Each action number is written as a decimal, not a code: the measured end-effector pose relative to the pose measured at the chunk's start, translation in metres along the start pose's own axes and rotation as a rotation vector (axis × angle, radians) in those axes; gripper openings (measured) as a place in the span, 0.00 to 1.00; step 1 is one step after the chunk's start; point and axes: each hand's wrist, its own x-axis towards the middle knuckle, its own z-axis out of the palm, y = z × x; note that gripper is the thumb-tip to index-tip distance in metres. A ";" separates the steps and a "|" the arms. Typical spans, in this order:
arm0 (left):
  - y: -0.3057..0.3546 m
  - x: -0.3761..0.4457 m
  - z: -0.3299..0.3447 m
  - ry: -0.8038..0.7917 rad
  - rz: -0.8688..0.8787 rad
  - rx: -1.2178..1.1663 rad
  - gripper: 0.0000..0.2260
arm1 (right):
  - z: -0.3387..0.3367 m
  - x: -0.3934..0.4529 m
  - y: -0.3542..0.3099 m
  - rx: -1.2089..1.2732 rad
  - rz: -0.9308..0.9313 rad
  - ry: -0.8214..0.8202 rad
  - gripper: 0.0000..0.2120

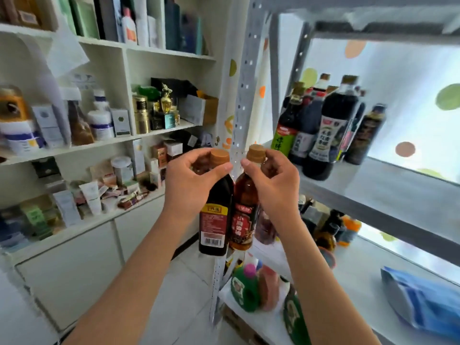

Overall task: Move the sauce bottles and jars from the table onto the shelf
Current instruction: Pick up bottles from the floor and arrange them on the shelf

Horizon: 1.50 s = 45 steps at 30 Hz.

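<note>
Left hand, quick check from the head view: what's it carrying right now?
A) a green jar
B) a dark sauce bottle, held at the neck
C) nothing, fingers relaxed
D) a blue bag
B: the left hand has its fingers curled round the neck of the dark sauce bottle, just under its tan cap.

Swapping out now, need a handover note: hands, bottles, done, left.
Left hand: grip on the neck of the dark sauce bottle, held in the air.
Right hand: grip on the neck of the reddish sauce bottle, also in the air.
Done: a cluster of dark bottles already stands on the grey shelf.
Left: set both held bottles on that shelf. The table is out of view, so the remaining count is unknown.
</note>
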 end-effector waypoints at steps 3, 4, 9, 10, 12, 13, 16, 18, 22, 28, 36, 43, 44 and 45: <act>0.031 0.005 0.031 -0.063 0.034 -0.070 0.11 | -0.042 0.013 -0.009 0.004 -0.034 0.065 0.13; 0.042 0.008 0.041 -0.079 0.049 -0.093 0.10 | -0.056 0.018 -0.012 0.015 -0.049 0.088 0.14; 0.093 0.020 0.096 -0.097 0.094 -0.196 0.10 | -0.124 0.036 -0.029 -0.073 -0.111 0.200 0.12; 0.102 0.019 0.107 -0.104 0.105 -0.199 0.10 | -0.138 0.038 -0.030 -0.102 -0.116 0.216 0.11; 0.116 0.016 0.130 -0.128 0.114 -0.238 0.11 | -0.165 0.043 -0.030 -0.157 -0.121 0.250 0.11; 0.122 0.012 0.142 -0.129 0.121 -0.263 0.12 | -0.180 0.046 -0.029 -0.196 -0.120 0.275 0.11; 0.136 0.001 0.184 -0.079 0.116 -0.307 0.12 | -0.223 0.056 -0.027 -0.329 -0.087 0.323 0.13; 0.142 -0.005 0.210 -0.057 0.077 -0.343 0.10 | -0.250 0.064 -0.022 -0.380 -0.062 0.341 0.15; 0.157 -0.003 0.254 -0.029 0.055 -0.355 0.12 | -0.292 0.087 -0.004 -0.420 -0.019 0.330 0.16; 0.179 0.008 0.320 0.038 0.094 -0.271 0.11 | -0.337 0.120 0.032 -0.387 0.035 0.316 0.15; 0.186 0.034 0.363 0.188 0.152 -0.254 0.16 | -0.360 0.164 0.045 -0.428 -0.042 0.287 0.16; 0.152 0.039 0.398 0.142 0.197 -0.177 0.17 | -0.353 0.172 0.076 -0.477 0.048 0.277 0.17; 0.147 0.038 0.402 0.110 0.178 -0.165 0.18 | -0.353 0.173 0.079 -0.468 0.058 0.279 0.17; 0.141 0.038 0.404 0.073 0.148 -0.162 0.19 | -0.353 0.175 0.081 -0.451 0.076 0.272 0.17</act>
